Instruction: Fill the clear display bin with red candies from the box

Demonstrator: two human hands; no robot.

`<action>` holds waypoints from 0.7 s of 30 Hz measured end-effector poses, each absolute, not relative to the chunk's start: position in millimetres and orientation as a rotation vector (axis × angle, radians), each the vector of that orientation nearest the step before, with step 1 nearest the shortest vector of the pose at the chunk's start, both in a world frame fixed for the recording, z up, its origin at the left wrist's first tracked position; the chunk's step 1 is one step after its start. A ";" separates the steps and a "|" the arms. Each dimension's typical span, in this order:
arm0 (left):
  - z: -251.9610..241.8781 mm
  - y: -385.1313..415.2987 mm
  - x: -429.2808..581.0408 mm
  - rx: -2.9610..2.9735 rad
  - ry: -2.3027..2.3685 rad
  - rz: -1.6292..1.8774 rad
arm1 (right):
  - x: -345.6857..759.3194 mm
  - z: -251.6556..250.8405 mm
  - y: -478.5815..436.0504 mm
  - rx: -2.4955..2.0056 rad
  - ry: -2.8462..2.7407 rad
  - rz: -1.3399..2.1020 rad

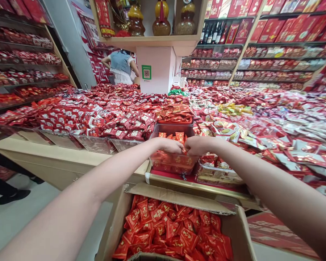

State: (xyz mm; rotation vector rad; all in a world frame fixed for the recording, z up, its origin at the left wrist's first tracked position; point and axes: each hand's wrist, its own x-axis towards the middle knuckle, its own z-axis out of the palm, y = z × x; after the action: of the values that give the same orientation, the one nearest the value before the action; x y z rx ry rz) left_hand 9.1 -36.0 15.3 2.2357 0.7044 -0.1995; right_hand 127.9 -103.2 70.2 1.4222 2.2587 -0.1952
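Observation:
Both of my hands are inside a clear plastic bin [174, 163] at the counter's front edge. It holds some small red candy packets [180, 137] with gold print. My left hand [172, 145] reaches in from the left, its fingers curled down among the packets. My right hand [197, 145] meets it from the right, fingers bent in like a loose fist, close to my left fingertips. What either hand grips is hidden. Below, in front of the counter, an open cardboard box [176, 192] is full of similar red packets [165, 228].
Bins heaped with red packets [97, 119] line the left counter, and mixed sweets [260, 127] spread to the right. A smaller clear bin [220, 172] adjoins mine. A pillar [157, 61] rises behind. A person [121, 67] stands beyond; another's foot [13, 195] shows at left.

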 end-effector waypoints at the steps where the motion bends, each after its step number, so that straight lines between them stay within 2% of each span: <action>1: 15.9 -36.6 8.7 2.220 0.708 -0.196 | 130.4 69.4 -101.9 1.415 2.262 -0.221; 8: 14.9 -39.7 0.8 2.161 0.706 -0.143 | 143.0 65.6 -102.6 1.438 2.324 -0.315; 16: 19.0 -48.0 -7.0 2.209 0.620 -0.134 | 139.8 63.5 -113.9 1.545 2.345 -0.256; 21: 25.5 -61.0 -10.9 2.381 0.606 -0.125 | 156.5 79.0 -147.4 1.799 2.613 -0.204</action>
State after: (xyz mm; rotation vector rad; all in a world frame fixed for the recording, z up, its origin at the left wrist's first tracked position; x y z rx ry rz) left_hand -10.9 -61.0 25.5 2.3809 0.6060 -0.1245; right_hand 156.5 -147.4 79.0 1.7995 2.6125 -0.2044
